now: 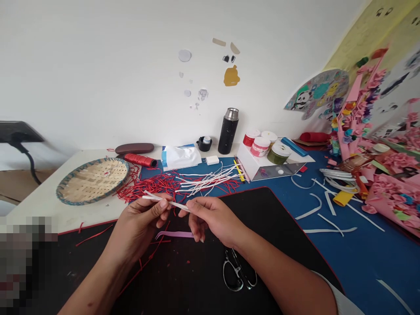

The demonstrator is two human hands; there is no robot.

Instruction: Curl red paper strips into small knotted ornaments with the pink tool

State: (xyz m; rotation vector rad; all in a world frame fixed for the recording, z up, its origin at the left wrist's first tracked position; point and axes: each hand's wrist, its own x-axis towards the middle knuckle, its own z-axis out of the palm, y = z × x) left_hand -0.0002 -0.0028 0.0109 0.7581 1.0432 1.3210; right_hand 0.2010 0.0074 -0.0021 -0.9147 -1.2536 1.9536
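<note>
Between my two hands a thin white strip is stretched above the black mat. My left hand pinches it with thumb and forefinger, and two loose white ends stick out to the left of the grip. My right hand pinches the other end, its lower fingers curled beneath. Whether the strip is one folded piece or two, I cannot tell. Below the hands lies a pale purple strip, partly behind my right fingers. Black-handled scissors rest on the mat under my right forearm.
Behind my hands lie a heap of red cords and a bundle of white strips. A woven basket stands left, a black thermos at the wall, lidded jars on a box. White scraps and pink paper flowers fill the right.
</note>
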